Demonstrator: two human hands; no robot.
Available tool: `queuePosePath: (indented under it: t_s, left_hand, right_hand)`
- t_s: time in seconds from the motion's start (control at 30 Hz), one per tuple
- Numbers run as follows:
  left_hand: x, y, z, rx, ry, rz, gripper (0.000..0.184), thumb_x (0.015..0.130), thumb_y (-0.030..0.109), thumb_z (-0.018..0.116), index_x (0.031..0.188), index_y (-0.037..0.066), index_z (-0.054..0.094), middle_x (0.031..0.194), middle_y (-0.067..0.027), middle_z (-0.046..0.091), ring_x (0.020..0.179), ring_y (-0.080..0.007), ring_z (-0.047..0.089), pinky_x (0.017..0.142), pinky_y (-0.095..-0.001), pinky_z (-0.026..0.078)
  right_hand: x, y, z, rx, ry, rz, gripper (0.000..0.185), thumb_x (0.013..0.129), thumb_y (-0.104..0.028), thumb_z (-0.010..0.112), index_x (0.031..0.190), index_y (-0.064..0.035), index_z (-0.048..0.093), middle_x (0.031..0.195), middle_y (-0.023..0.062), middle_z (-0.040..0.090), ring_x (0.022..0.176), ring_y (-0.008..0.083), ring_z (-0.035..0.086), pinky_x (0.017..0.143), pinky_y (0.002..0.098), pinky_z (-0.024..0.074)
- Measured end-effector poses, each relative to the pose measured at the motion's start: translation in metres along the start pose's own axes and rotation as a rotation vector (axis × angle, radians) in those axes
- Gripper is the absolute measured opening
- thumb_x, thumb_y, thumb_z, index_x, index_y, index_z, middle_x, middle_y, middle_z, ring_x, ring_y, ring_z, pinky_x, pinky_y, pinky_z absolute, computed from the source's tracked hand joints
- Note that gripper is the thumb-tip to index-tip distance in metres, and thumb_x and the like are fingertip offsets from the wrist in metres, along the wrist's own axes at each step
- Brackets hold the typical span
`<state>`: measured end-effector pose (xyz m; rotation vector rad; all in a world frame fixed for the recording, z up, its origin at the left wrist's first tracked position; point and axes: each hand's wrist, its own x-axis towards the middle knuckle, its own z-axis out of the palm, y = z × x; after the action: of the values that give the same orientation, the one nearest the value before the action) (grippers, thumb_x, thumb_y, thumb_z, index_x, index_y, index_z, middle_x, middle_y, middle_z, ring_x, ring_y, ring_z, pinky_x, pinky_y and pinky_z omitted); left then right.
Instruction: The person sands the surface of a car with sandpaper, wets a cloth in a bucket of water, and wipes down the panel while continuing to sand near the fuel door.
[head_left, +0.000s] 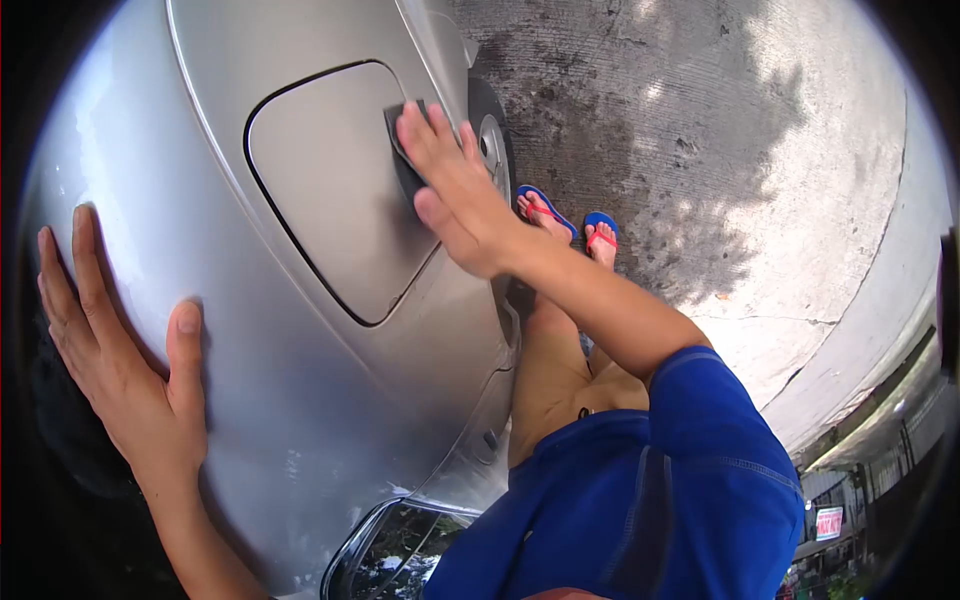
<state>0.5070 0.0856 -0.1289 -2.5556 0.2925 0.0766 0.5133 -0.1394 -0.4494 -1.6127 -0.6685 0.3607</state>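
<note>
My right hand [455,200] presses a dark grey sheet of sandpaper [405,172] against the car's side, at the wheel-side edge of the fuel flap [310,180]. Its fingers lie stretched over the sheet, covering most of it, and look slightly smeared by motion. A dark gap outlines the flap, which sits closed in the silver-grey car body [290,400]. Farther left, my left hand [125,350] rests flat on the bodywork with its fingers spread and nothing held.
A wheel [490,140] shows just beyond my right hand. Near my body is a car light [400,545]. My feet, in blue flip-flops [545,210] with red straps, stand on rough concrete [680,150] beside the car. A pale kerb-like strip [850,330] runs along the right.
</note>
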Motion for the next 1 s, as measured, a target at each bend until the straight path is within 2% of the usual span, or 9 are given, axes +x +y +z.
queuePosePath:
  t_s: [0.13, 0.2, 0.27, 0.33, 0.47, 0.57, 0.73, 0.77, 1.0]
  left_hand:
    - [0.004, 0.000, 0.002, -0.017, 0.034, 0.013, 0.082, 0.105, 0.059, 0.059, 0.174, 0.021, 0.037, 0.180, -0.0175, 0.028, 0.164, -0.0417, 0.029, 0.132, -0.0616, 0.022]
    - [0.004, 0.001, 0.000, -0.020, 0.030, -0.007, 0.085, 0.103, 0.061, 0.061, 0.173, 0.020, 0.038, 0.179, -0.0175, 0.029, 0.163, -0.0461, 0.029, 0.132, -0.0627, 0.022]
    - [0.006, 0.003, 0.002, 0.017, 0.029, -0.041, 0.085, 0.102, 0.063, 0.061, 0.173, 0.023, 0.037, 0.180, -0.0166, 0.027, 0.164, -0.0473, 0.028, 0.131, -0.0641, 0.023]
    - [0.002, 0.001, 0.002, 0.019, 0.022, -0.020, 0.086, 0.101, 0.064, 0.060, 0.174, 0.025, 0.037, 0.181, -0.0159, 0.027, 0.164, -0.0473, 0.027, 0.131, -0.0648, 0.023]
    - [-0.001, 0.003, -0.003, -0.002, -0.015, -0.062, 0.085, 0.102, 0.064, 0.060, 0.174, 0.025, 0.036, 0.181, -0.0150, 0.027, 0.164, -0.0473, 0.026, 0.131, -0.0651, 0.022]
    - [0.002, 0.008, 0.004, 0.017, 0.010, -0.085, 0.085, 0.102, 0.064, 0.060, 0.174, 0.025, 0.036, 0.181, -0.0151, 0.026, 0.164, -0.0474, 0.026, 0.132, -0.0648, 0.021]
    - [0.003, 0.007, 0.000, -0.030, 0.012, -0.062, 0.084, 0.102, 0.063, 0.060, 0.174, 0.025, 0.036, 0.181, -0.0165, 0.027, 0.165, -0.0457, 0.026, 0.132, -0.0644, 0.020]
    - [0.003, 0.003, -0.002, -0.017, 0.002, -0.053, 0.083, 0.103, 0.062, 0.060, 0.174, 0.025, 0.037, 0.181, -0.0167, 0.027, 0.165, -0.0456, 0.026, 0.132, -0.0643, 0.021]
    - [0.003, 0.001, 0.002, 0.024, 0.024, -0.035, 0.082, 0.103, 0.060, 0.062, 0.173, 0.024, 0.038, 0.181, -0.0166, 0.027, 0.165, -0.0460, 0.027, 0.131, -0.0640, 0.022]
  right_hand:
    - [-0.014, 0.000, -0.004, -0.017, -0.045, -0.011, 0.075, 0.116, -0.041, 0.036, 0.177, -0.0054, 0.011, 0.184, 0.0216, 0.009, 0.170, 0.0435, 0.008, 0.133, 0.0658, 0.0003]
    - [-0.102, -0.015, 0.004, 0.022, -0.311, 0.114, 0.075, 0.116, -0.042, 0.034, 0.177, -0.0055, 0.013, 0.184, 0.0214, 0.009, 0.171, 0.0413, 0.006, 0.132, 0.0681, 0.0013]
    - [-0.053, -0.004, -0.001, -0.041, -0.156, 0.028, 0.075, 0.116, -0.044, 0.033, 0.177, -0.0055, 0.014, 0.184, 0.0215, 0.009, 0.171, 0.0421, 0.006, 0.131, 0.0694, 0.0026]
    - [-0.083, -0.018, 0.003, -0.013, -0.179, 0.084, 0.075, 0.116, -0.044, 0.033, 0.177, -0.0058, 0.013, 0.184, 0.0211, 0.009, 0.170, 0.0431, 0.005, 0.131, 0.0693, 0.0020]
    - [-0.073, -0.010, 0.003, -0.012, -0.176, 0.066, 0.074, 0.117, -0.044, 0.032, 0.177, -0.0063, 0.013, 0.184, 0.0204, 0.010, 0.170, 0.0450, 0.005, 0.131, 0.0691, 0.0008]
    - [0.004, 0.006, -0.004, -0.048, -0.036, -0.016, 0.075, 0.116, -0.043, 0.036, 0.177, -0.0056, 0.011, 0.185, 0.0201, 0.009, 0.170, 0.0450, 0.007, 0.132, 0.0665, -0.0008]
    - [-0.019, -0.006, 0.009, 0.086, -0.012, -0.039, 0.078, 0.115, -0.042, 0.038, 0.177, -0.0052, 0.008, 0.184, 0.0226, 0.005, 0.170, 0.0443, 0.003, 0.133, 0.0646, 0.0000]
    - [-0.073, -0.013, 0.026, 0.138, -0.116, 0.010, 0.081, 0.114, -0.045, 0.039, 0.177, -0.0048, 0.007, 0.185, 0.0230, 0.003, 0.171, 0.0433, 0.002, 0.134, 0.0624, 0.0024]
    - [-0.072, -0.055, 0.029, 0.186, -0.051, 0.019, 0.078, 0.116, -0.042, 0.036, 0.176, -0.0020, 0.008, 0.183, 0.0255, 0.005, 0.170, 0.0444, 0.006, 0.135, 0.0595, 0.0034]
